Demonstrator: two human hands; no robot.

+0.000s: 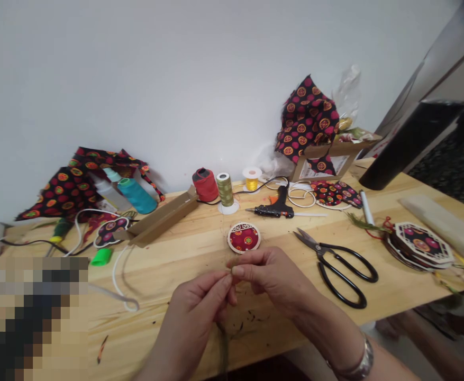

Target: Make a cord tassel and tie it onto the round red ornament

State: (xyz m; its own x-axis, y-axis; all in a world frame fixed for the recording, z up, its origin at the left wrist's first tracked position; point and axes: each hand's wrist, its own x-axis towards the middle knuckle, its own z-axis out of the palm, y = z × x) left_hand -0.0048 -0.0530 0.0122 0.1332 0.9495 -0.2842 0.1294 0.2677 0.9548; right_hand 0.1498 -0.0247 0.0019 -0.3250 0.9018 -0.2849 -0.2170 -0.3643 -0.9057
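Note:
My left hand [198, 309] and my right hand [273, 280] meet over the front of the table, thumbs and forefingers pinched close together. Between the fingertips they hold a fine green thread, mostly covered by the fingers. A dark green bundle of threads [224, 346] hangs below my left hand towards the table's front edge. Just beyond my fingers lies a round wooden-framed ornament [244, 239] with red patterned fabric. Black-handled scissors [327, 259] lie to the right of my right hand, blades slightly apart.
A glue gun [275, 207] lies behind the ornament. Spools of red thread [205, 185], green thread [225, 190] and yellow cord [251, 180] stand near the wall. A long cardboard box [162, 219] is at left, stacked octagonal ornaments [420, 246] at right. Dark scraps litter the front.

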